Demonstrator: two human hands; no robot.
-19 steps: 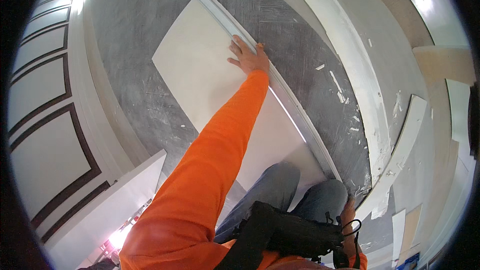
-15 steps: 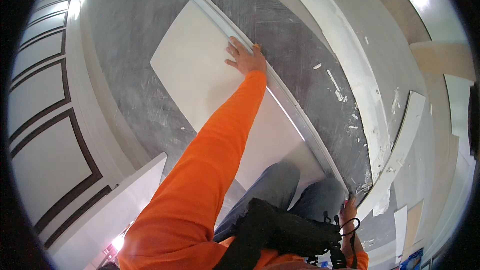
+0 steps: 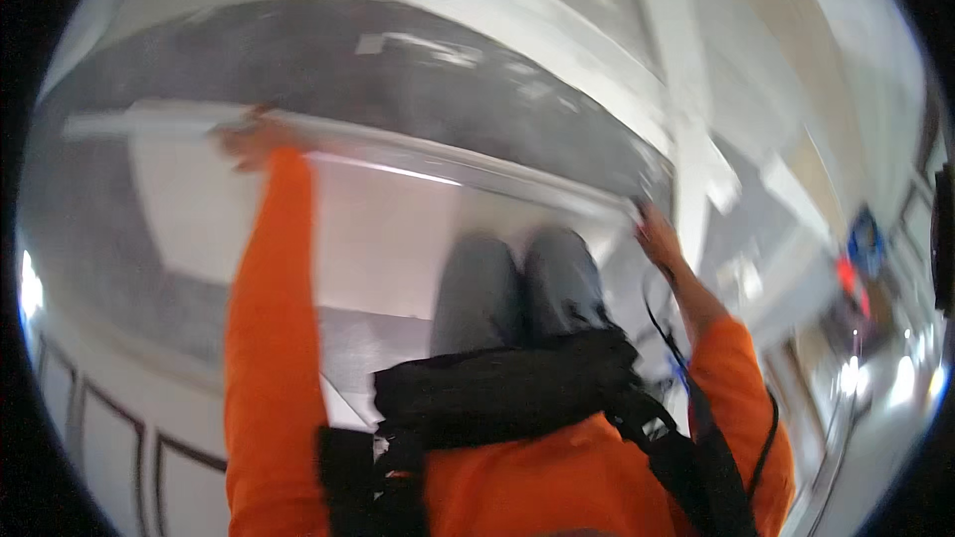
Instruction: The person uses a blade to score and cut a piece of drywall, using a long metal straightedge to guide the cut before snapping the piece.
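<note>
A long pale metal bar [image 3: 477, 169] lies along the far edge of a flat white board [image 3: 388, 229] in front of my knees. Toward its left end, my left hand [image 3: 251, 141] rests on the bar with fingers apart, pressing rather than wrapping round it; motion blurs the fingers. At the bar's right end, my right hand [image 3: 657, 234] is closed, and a small dark thing shows at its fingertips, too blurred to name. The board's right part is shaded near my knees.
White scraps [image 3: 433, 48] are strewn on the dark grey floor [image 3: 328, 55] beyond the bar. A long white strip [image 3: 686, 89] stretches away past my right hand. Panelled white doors [image 3: 104, 447] stand at lower left. A black pouch [image 3: 507, 388] hangs before my body.
My view has swung right, so the bar now runs more nearly crosswise and my right forearm shows. My left hand remains on the bar, my right hand at its end.
</note>
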